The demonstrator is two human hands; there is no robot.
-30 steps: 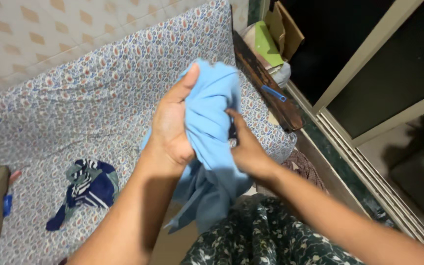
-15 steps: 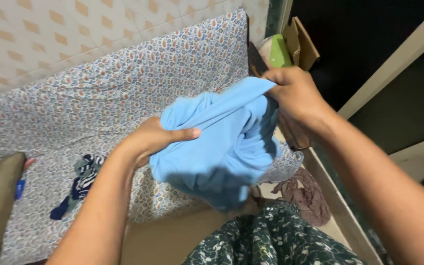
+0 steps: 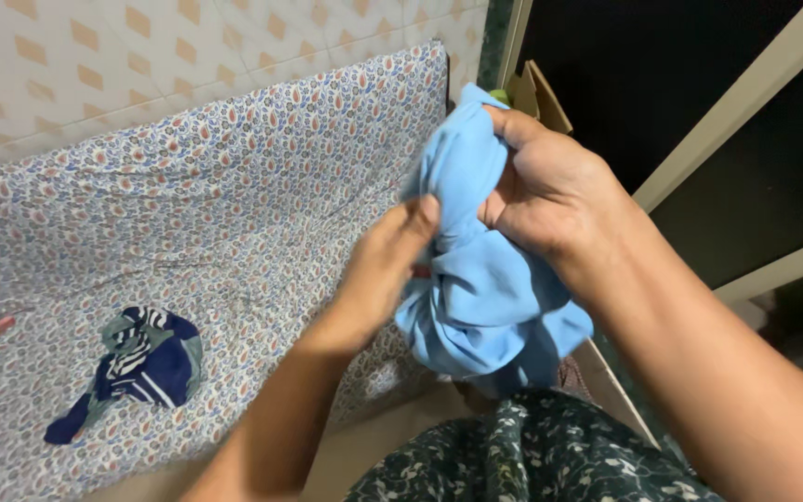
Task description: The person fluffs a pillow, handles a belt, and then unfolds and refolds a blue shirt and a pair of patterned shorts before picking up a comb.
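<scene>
Both hands, left hand (image 3: 378, 270) and right hand (image 3: 546, 191), grip 1 bunched light-blue cloth (image 3: 480, 297) above the paisley-printed bedsheet (image 3: 188, 195), near tiled wall (image 3: 95, 65).

Head camera looks down, close over bed (image 3: 188, 214).

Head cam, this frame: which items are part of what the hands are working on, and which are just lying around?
In hand:
- light blue cloth garment, bunched up
- left hand, fingers pressed into it
- right hand, gripping its top

Lying about:
- navy and green striped garment, crumpled on the bed
- floral patterned bedsheet
- brown cardboard piece by the doorway
</scene>
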